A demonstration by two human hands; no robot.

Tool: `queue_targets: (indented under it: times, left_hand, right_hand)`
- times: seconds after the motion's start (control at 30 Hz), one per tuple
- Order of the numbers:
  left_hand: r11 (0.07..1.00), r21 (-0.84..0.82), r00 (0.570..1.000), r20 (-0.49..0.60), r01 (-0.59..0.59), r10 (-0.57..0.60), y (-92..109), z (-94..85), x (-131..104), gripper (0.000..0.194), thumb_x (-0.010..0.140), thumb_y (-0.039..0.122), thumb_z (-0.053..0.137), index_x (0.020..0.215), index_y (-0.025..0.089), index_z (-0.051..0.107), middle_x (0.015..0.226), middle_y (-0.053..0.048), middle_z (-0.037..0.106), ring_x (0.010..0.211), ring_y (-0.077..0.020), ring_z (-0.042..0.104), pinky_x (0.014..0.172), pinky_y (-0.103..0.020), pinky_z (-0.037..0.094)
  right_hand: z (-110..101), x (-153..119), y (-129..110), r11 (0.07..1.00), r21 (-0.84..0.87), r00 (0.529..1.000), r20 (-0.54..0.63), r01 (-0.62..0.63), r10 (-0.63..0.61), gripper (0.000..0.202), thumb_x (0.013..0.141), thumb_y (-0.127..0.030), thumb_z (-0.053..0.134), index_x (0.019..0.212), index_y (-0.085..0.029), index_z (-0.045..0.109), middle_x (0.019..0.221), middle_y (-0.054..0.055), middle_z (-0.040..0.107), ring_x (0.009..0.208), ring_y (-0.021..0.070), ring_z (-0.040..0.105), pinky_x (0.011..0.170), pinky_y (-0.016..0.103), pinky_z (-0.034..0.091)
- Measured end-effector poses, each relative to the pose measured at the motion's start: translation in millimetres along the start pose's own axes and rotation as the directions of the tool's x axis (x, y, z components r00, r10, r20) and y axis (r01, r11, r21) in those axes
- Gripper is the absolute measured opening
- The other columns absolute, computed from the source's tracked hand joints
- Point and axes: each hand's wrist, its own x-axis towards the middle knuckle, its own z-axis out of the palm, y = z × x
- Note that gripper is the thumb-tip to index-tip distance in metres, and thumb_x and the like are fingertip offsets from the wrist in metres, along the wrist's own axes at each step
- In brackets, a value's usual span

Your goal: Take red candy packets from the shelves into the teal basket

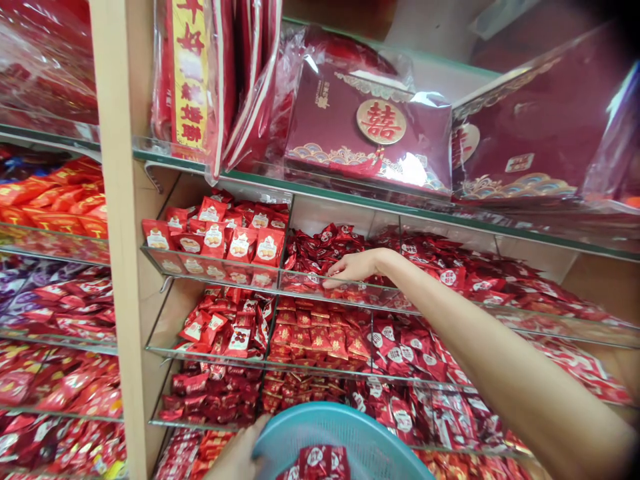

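Note:
My left hand (239,453) grips the rim of a teal plastic basket (350,417) at the bottom of the head view. Several dark red wrapped packets (320,461) with white round labels lie in the basket. My right hand (354,267) is stretched over the clear front lip of an upper shelf compartment, among small dark red packets (325,240). Its fingers are bent down and close together against the packets; whatever they hold is hidden. Beside it, the left compartment holds larger red packets (240,244) with white labels.
Glass shelves with clear lips (320,365) and dividers hold more red packets below. Above, a glass shelf edge (380,207) carries maroon gift boxes (330,123) in clear wrap and red packages (190,80). A wooden post (115,220) separates another stocked shelf at left.

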Motion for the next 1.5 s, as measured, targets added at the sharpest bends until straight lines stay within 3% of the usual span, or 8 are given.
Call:
queue_targets:
  times: [0.17,0.4,0.57,0.73,0.97,1.07,1.27,1.5]
  left_hand:
    - [1.0,-0.007,1.0,-0.001,0.002,-0.002,-0.7,0.2,0.8,0.069,0.066,0.013,0.048,0.133,0.016,0.031,0.122,-0.008,0.051,0.112,-0.0193,0.046,0.096,-0.026,0.032]
    - [1.0,-0.003,1.0,-0.011,0.011,-0.011,0.2,0.6,1.5,0.07,0.065,0.012,0.048,0.133,0.016,0.031,0.124,-0.008,0.05,0.112,-0.0189,0.046,0.097,-0.026,0.031]
    - [1.0,0.016,1.0,0.013,0.017,-0.017,5.7,-3.2,-2.4,0.068,0.068,0.013,0.047,0.133,0.014,0.03,0.123,-0.01,0.05,0.111,-0.019,0.046,0.095,-0.026,0.033]
    - [0.999,0.022,0.999,0.024,0.025,-0.026,7.8,-4.2,-1.9,0.069,0.068,0.011,0.047,0.134,0.013,0.028,0.128,-0.009,0.046,0.116,-0.0186,0.042,0.099,-0.027,0.029]
    - [1.0,0.011,1.0,0.018,0.024,-0.024,8.4,-4.3,-2.6,0.068,0.068,0.009,0.047,0.133,0.013,0.03,0.127,-0.009,0.047,0.115,-0.0178,0.043,0.098,-0.025,0.03]
    - [1.0,0.003,1.0,0.021,0.018,-0.018,10.5,-5.8,-4.2,0.067,0.068,0.009,0.046,0.133,0.012,0.031,0.126,-0.009,0.048,0.114,-0.0174,0.045,0.097,-0.024,0.031]
    - [1.0,0.0,1.0,0.021,0.023,-0.023,10.0,-4.8,-3.3,0.068,0.067,0.009,0.047,0.133,0.013,0.03,0.126,-0.008,0.048,0.115,-0.0172,0.044,0.097,-0.024,0.03]
    - [1.0,0.005,1.0,0.016,0.01,-0.01,10.5,-5.5,-3.4,0.068,0.067,0.01,0.047,0.133,0.013,0.031,0.124,-0.009,0.05,0.113,-0.0184,0.046,0.096,-0.025,0.032]
  right_hand:
    - [-0.4,-0.3,-2.0,0.999,0.019,0.999,-0.032,-0.041,0.041,0.057,0.07,-0.064,0.047,0.11,-0.026,0.06,0.115,0.002,0.058,0.108,0.0241,0.049,0.09,0.032,0.039]
    - [0.9,-0.6,1.0,1.0,0.024,0.994,-0.105,-0.007,0.009,0.033,0.071,-0.026,0.056,0.103,-0.027,0.063,0.108,-0.002,0.062,0.101,0.0189,0.053,0.085,0.028,0.041]
    - [1.5,0.7,-0.8,0.999,0.001,0.994,-0.1,-0.05,0.05,0.029,0.066,-0.025,0.059,0.094,-0.024,0.064,0.094,-0.001,0.065,0.086,0.0182,0.058,0.072,0.027,0.044]
    - [-5.1,6.0,-9.1,0.986,-0.138,0.996,0.004,-0.089,0.091,0.046,0.056,-0.032,0.071,0.098,-0.018,0.058,0.093,0.002,0.062,0.082,0.0171,0.056,0.061,0.022,0.041]
    - [-6.0,17.3,-16.0,0.942,-0.312,0.991,0.012,-0.126,0.136,0.075,0.043,-0.044,0.078,0.108,-0.015,0.055,0.108,0.007,0.058,0.09,0.023,0.055,0.062,0.026,0.041]
    - [-5.3,16.4,-15.9,0.934,-0.324,0.989,-0.061,-0.151,0.138,0.077,0.049,-0.036,0.077,0.118,-0.015,0.05,0.116,0.009,0.055,0.094,0.0236,0.055,0.067,0.026,0.043]
    - [-3.7,8.8,-3.1,0.882,-0.358,0.943,-0.238,-0.308,0.232,0.059,0.067,-0.02,0.064,0.122,-0.009,0.045,0.11,0.013,0.059,0.094,0.0232,0.058,0.073,0.026,0.044]
    - [10.7,10.4,-1.9,0.89,-0.296,0.923,-0.278,-0.346,0.267,0.068,0.074,-0.032,0.056,0.131,-0.006,0.032,0.126,0.022,0.045,0.11,0.0301,0.049,0.084,0.035,0.042]
